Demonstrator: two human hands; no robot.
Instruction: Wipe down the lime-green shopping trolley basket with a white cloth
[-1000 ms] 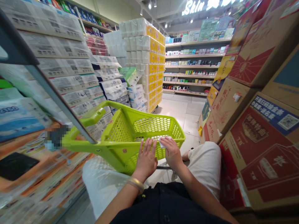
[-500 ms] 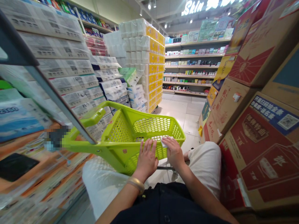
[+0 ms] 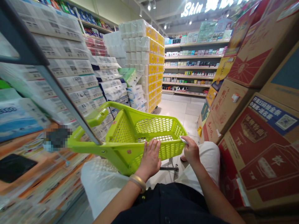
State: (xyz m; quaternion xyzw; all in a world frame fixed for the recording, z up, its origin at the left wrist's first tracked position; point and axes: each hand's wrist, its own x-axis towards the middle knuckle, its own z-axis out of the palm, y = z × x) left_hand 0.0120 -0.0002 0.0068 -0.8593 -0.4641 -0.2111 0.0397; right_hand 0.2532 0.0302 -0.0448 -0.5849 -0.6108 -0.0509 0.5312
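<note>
A lime-green plastic shopping basket [image 3: 130, 126] with a long handle stands in front of my knees, tipped toward me. My left hand [image 3: 150, 158] lies flat against its near mesh wall, fingers stretched up to the rim. At the basket's right corner, my right hand [image 3: 191, 150] is closed on a small white cloth [image 3: 182, 139] and presses it onto the rim. A gold bangle sits on my left wrist. I wear light trousers and a dark top.
Stacked tissue and paper packs [image 3: 77, 81] fill the shelves on the left. Red and brown cartons [image 3: 257, 133] are piled close on the right. A tall yellow-and-white stack of paper rolls [image 3: 144, 59] stands ahead, with product shelves [image 3: 191, 71] across the tiled aisle.
My right hand has slid the white cloth rightward along the near rim to the basket's right corner. The left hand stays on the near wall.
</note>
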